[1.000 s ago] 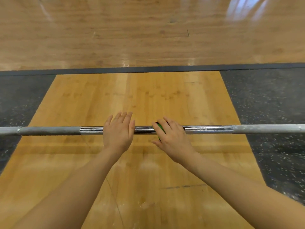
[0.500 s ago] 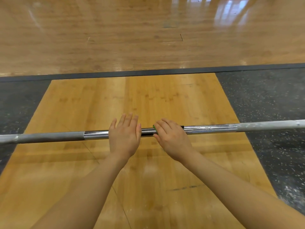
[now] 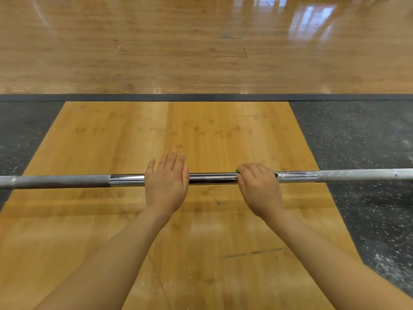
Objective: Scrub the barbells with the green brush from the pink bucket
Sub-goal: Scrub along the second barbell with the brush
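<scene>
My right hand (image 3: 259, 189) grips green brush (image 3: 237, 172) on barbell (image 3: 212, 179), 3 o'clock of flat, open-fingered left hand (image 3: 166, 186). Bar prob heavy, stiff, slick chrome; brush light.

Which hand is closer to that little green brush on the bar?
Right. The right hand grips the green brush against the barbell; the left hand rests flat on the bar, apart from it.
</scene>
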`<state>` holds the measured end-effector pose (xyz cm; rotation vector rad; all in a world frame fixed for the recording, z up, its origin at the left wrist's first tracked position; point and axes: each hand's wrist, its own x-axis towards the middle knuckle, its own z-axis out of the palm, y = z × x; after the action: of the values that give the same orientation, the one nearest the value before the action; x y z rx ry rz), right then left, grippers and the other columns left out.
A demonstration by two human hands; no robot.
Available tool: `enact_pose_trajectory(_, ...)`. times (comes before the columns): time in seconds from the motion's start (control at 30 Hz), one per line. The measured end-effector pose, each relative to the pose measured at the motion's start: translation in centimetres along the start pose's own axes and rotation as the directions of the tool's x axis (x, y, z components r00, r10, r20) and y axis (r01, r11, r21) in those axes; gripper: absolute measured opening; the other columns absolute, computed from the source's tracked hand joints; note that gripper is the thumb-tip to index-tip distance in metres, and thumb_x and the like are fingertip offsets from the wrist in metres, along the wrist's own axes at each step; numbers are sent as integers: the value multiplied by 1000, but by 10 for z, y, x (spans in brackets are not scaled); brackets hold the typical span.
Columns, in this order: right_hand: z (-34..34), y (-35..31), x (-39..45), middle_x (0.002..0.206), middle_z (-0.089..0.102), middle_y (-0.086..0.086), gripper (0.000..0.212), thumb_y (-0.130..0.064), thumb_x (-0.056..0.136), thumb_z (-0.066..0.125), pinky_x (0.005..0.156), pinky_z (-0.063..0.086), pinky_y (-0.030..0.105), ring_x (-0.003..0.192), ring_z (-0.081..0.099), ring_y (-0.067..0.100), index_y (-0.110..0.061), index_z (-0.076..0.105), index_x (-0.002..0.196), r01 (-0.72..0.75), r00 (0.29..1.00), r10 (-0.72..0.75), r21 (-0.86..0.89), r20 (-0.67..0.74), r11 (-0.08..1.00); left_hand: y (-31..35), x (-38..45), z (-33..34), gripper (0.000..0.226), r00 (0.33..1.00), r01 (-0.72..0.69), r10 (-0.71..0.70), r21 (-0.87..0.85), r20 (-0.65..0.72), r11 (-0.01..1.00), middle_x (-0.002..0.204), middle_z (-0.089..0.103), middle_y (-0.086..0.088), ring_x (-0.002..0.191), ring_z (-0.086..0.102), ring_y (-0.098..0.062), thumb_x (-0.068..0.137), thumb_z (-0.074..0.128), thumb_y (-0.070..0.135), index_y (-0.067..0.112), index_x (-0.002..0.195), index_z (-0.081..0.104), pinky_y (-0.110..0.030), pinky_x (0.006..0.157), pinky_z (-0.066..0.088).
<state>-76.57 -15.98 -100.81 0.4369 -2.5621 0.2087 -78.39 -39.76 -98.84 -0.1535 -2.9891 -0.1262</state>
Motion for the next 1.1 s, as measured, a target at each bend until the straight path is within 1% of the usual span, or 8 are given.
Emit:
enact_pose_trajectory(0.17,13,-44,19,99,68,10,37,-28,99,40,79,52,39,90,63,29,-5,67,106,106,992,-107,20,63,994,1,0,0,56,1000,-1,1,-6,-14,1000,137,55,-5,132,46,-23,99,17,39,16,131,58,-46,108,31)
enact_pose_trajectory(0.3,11,-52,27,94,69,8,37,-29,97,40,72,54,37,83,65,27,-6,68,104,148,984,-150,29,97,989,0,0,-2,59,1000,-9,9,-2,9,1000,139,53,-5,133,45,-22,99,14,41,17,133,56,-46,109,30)
enact_pose_trajectory(0.4,4,-24,16,84,66,8,32,-26,95,43,63,52,37,73,62,29,-6,68,94,72,995,-75,41,73,997,-1,-1,-3,63,1000,-8,8,5,28,1000,142,50,-3,136,41,-21,98,10,43,18,137,52,-44,111,26)
enact_pose_trajectory(0.5,-6,4,1,85,66,10,31,-24,95,43,66,53,40,75,62,31,-5,67,94,-11,999,10,32,51,999,0,-3,-6,65,999,-14,13,21,48,1000,142,50,-2,137,39,-21,97,6,43,19,140,48,-44,112,24)
enact_pose_trajectory(0.7,-14,9,-3,87,67,10,33,-25,96,42,68,54,40,78,63,32,-3,68,95,-27,997,20,85,74,996,2,-8,-12,55,991,3,-7,31,131,1000,146,46,4,144,25,-16,102,8,42,23,151,26,-39,116,12)
enact_pose_trajectory(0.83,-24,4,-7,96,68,12,38,-27,98,41,73,54,42,86,64,33,0,67,101,-79,996,74,151,39,985,2,-15,-15,56,987,-6,2,23,159,1000,150,39,5,145,20,-17,101,7,43,24,151,25,-38,117,10)
enact_pose_trajectory(0.97,-40,-8,-13,101,68,13,44,-30,102,36,76,53,40,89,63,31,2,67,106,-48,999,47,173,9,984,0,-25,-16,57,985,-31,28,15,172,999,154,33,4,146,16,-18,101,7,44,24,151,26,-38,117,9)
enact_pose_trajectory(1.1,-49,-18,-28,104,68,13,45,-30,103,36,80,54,40,93,64,31,2,66,109,-2,1000,1,173,7,985,-1,-40,-16,71,987,-45,41,22,158,999,154,31,4,147,16,-18,95,-6,51,24,150,29,-38,117,10)
